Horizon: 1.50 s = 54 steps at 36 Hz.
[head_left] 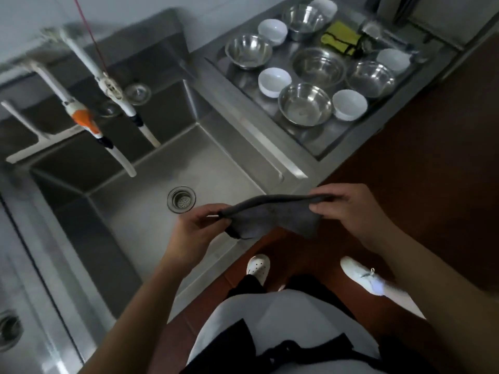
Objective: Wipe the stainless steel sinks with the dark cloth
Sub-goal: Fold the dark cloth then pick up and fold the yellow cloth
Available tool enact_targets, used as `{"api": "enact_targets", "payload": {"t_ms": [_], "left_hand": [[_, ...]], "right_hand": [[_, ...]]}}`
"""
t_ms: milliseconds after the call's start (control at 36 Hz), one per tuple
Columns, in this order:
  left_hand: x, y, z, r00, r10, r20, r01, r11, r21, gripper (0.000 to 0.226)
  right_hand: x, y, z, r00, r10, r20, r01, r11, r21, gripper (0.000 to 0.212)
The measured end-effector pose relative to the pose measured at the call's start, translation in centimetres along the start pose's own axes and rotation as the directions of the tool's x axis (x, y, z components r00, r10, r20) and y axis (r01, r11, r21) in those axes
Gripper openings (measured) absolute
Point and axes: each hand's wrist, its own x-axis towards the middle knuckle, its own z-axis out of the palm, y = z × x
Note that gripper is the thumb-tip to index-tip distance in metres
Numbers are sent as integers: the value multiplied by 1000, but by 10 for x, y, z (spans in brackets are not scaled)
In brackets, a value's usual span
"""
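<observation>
We hold the dark cloth (272, 215) stretched between our two hands, above the near edge of the sink (151, 184) and the red-brown floor (432, 147). Our left hand (198, 229) pinches the cloth's left end between thumb and curled fingers, and our right hand (348, 209) grips the right end the same way, so the hands are apart with the cloth's top edge drawn between them and the rest hanging loosely below. The cloth touches nothing but our hands.

Just beyond our left hand lies the drain (181, 199) in the bottom of the steel sink, whose basin looks bare. Over the far-left part of the sink hang two white taps (118, 103), one with an orange piece on it, and a thin red cord (89, 31) runs down to the farther tap. A second sink (24, 306) shows at the left edge, with its own drain in the near-left corner.

To the far right of the sink sits a steel tray counter (337, 136) holding several steel bowls (305, 104) and white bowls (274, 81), standing apart from each other or just beside. A yellow cloth (339, 39) lies at the far side among them.

Nearest us we see our white apron, dark trousers and white shoes (258, 267) on the floor.
</observation>
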Motion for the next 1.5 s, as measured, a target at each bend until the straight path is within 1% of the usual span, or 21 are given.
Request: {"api": "enact_targets", "payload": {"t_ms": [111,167,222,306,417,472,528,639,750,833,889,917,944,972,1000,1083,1139,1222,1306,1417,1500], "left_hand": [[-15,4,4,990,-22,-143,23,1000,-1,36],[-30,3,9,962,-41,-268,42,999,-4,39],[-42,6,10,947,-36,-318,39,999,5,36],[-74,4,18,901,-27,-432,70,994,84,32],[-115,-1,37,819,-68,-569,160,981,113,47],[-132,-2,45,789,-98,-607,176,982,70,48],[-149,-4,51,781,-129,-611,186,982,30,37],[-171,-8,54,758,-245,-604,241,966,-89,35],[-169,-11,27,739,-357,-572,313,933,-178,35],[-144,-25,-7,694,-381,-610,351,920,-175,32],[-119,-44,-28,597,-383,-705,481,874,-67,28],[-108,-51,-35,553,-362,-750,573,819,27,36],[-100,-58,-39,545,-317,-776,635,760,135,44],[-95,-64,-40,579,-259,-773,648,722,243,49],[-92,-69,-39,635,-198,-746,622,704,342,51],[-94,-90,-14,788,-55,-613,515,605,608,54],[-98,-106,9,846,-77,-528,488,512,707,60],[-104,-137,25,860,-209,-465,508,425,749,69],[-109,-157,22,874,-183,-451,486,345,803,70],[-111,-165,13,899,-123,-421,437,339,833,69],[-110,-160,9,903,-147,-404,429,332,840,68]], "right_hand": [[23,-4,-2,986,-60,153,76,992,-99,25],[33,-3,2,954,-101,282,146,979,-145,28],[40,-2,2,931,-155,330,222,958,-179,30],[47,6,6,845,-258,469,399,888,-229,31],[54,16,11,720,-301,625,534,816,-223,38],[54,19,14,674,-307,672,561,804,-196,41],[53,21,17,641,-287,712,561,808,-180,38],[49,24,32,593,-187,783,477,865,-156,33],[65,25,76,628,-99,771,459,848,-265,30],[90,32,125,685,-73,725,509,759,-406,13],[101,41,155,757,-11,653,504,646,-573,25],[102,45,167,798,29,603,470,597,-650,35],[101,50,178,828,41,559,445,558,-700,44],[96,54,186,843,14,538,452,524,-722,49],[88,58,192,837,-44,546,494,490,-718,51],[52,82,200,725,-192,661,678,369,-636,52],[31,102,199,666,-117,736,736,262,-624,60],[28,132,193,680,96,727,712,151,-686,68],[34,145,187,676,91,731,727,76,-682,68],[33,146,187,689,69,721,719,58,-693,69],[31,141,187,699,112,706,704,68,-707,70]]}}
